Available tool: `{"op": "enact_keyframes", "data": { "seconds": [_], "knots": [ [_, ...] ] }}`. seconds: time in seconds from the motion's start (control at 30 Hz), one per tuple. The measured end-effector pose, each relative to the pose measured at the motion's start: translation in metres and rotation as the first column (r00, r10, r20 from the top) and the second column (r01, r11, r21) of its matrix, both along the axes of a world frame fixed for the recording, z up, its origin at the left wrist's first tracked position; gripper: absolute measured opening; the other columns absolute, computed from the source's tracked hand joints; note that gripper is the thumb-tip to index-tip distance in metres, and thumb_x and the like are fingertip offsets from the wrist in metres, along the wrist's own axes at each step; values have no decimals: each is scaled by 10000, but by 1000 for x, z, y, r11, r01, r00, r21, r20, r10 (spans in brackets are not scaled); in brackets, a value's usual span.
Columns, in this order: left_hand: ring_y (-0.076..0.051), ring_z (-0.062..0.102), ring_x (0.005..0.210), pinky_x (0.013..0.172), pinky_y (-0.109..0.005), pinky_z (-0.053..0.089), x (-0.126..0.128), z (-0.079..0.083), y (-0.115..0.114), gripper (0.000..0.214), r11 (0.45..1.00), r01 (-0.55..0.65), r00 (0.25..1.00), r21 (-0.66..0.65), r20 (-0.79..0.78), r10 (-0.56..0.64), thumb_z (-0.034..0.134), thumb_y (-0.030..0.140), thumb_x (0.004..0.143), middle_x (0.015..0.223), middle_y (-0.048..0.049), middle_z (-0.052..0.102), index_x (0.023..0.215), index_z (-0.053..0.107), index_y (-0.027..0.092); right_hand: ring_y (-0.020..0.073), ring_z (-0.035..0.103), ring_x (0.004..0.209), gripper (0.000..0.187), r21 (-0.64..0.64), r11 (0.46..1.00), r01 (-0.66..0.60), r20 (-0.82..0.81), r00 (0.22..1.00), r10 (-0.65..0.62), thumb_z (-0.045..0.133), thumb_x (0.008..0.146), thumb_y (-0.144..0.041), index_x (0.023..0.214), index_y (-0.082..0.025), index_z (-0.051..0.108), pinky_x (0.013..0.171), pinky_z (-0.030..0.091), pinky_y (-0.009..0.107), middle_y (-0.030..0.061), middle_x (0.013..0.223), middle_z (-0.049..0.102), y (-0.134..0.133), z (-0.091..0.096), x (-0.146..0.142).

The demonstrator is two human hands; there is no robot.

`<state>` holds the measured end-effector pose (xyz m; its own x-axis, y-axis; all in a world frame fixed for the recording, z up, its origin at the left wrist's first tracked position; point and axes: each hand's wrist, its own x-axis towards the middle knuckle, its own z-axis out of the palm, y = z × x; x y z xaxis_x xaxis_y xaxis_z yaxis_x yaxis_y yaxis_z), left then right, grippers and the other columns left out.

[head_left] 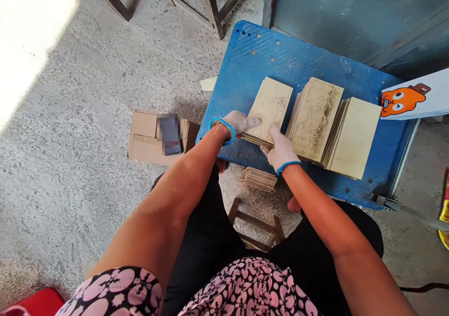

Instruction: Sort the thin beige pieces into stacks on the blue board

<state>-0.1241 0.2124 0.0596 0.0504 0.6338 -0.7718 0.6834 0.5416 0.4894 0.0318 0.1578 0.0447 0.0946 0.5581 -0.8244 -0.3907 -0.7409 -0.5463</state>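
Observation:
My left hand (240,122), in a white glove with a blue cuff, grips the near left corner of a low stack of thin cream-coloured boards (270,101). One finger lies along the top board, which has dark specks. At the near edge of the same stack, my right hand (281,148), gloved alike, has its thumb on top and its fingers curled at the side. Beside it leans a thicker stack of boards (315,119) with a dark-stained top. Farther right is another slanted stack of boards (356,138) with a cleaner face.
The stacks rest on a blue perforated table (242,68). Below its near edge lies a pile of boards (259,179) by a wooden stool (257,227). A phone (171,135) sits on a cardboard box (142,145) at left. A white box (417,93) stands at right.

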Motion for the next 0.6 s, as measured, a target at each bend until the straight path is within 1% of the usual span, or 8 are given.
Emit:
{"op": "enact_keyframes", "data": {
  "seconds": [0.1,0.17,0.27,0.33,0.4,0.47,0.53,0.6],
  "knots": [
    [-139,536,534,551,-256,439,0,1,1,437,1000,5,999,-17,44,-4,679,621,719,568,-3,527,650,542,212,166,679,871,262,38,999,24,-126,992,-19,621,887,-446,1047,-239,605,679,606,306,17,1009,715,2,-3,0],
    [-136,524,518,539,-258,431,-2,3,1,440,999,15,998,-29,61,-13,705,619,688,564,7,510,644,542,213,175,685,885,288,38,999,8,-129,992,-3,619,890,-470,1060,-238,607,679,613,315,25,998,723,2,-3,1],
    [-164,557,537,545,-277,438,-7,9,0,438,998,5,994,-55,109,1,734,628,644,562,2,530,670,597,212,175,687,910,306,58,998,-21,-99,995,27,645,872,-480,1058,-239,616,652,615,280,24,993,730,-1,-2,3],
    [-190,594,582,558,-288,447,-10,12,-3,454,997,-28,990,-75,137,38,747,642,620,558,-14,557,655,619,208,173,687,926,316,86,995,-45,-87,995,52,650,864,-490,1049,-236,620,633,615,257,28,996,731,-4,0,4],
    [-212,632,649,582,-295,466,-12,13,-7,476,988,-111,970,-105,204,130,746,661,618,597,-39,612,656,638,199,172,689,925,322,104,993,-63,-75,995,71,652,859,-498,1036,-231,618,616,616,245,32,996,730,-6,3,6],
    [-235,670,743,632,-310,502,-11,10,-12,501,960,-233,904,-154,330,272,728,677,638,693,-68,680,726,673,187,174,692,910,324,106,991,-76,-55,995,82,668,841,-498,1015,-230,612,600,619,240,30,992,728,-9,7,8],
    [-256,691,853,718,-343,538,-8,5,-14,536,912,-353,782,-210,469,410,715,675,666,827,-100,727,848,693,171,178,694,891,333,113,989,-91,-25,995,94,691,815,-495,1000,-231,609,584,621,241,27,983,724,-13,14,11],
    [-265,691,937,814,-382,550,-4,0,-12,580,868,-441,681,-226,546,488,693,672,706,944,-124,738,969,683,155,186,692,879,352,148,981,-128,8,992,128,701,794,-502,1003,-233,614,579,625,251,26,970,718,-20,24,14]
  ]
}}
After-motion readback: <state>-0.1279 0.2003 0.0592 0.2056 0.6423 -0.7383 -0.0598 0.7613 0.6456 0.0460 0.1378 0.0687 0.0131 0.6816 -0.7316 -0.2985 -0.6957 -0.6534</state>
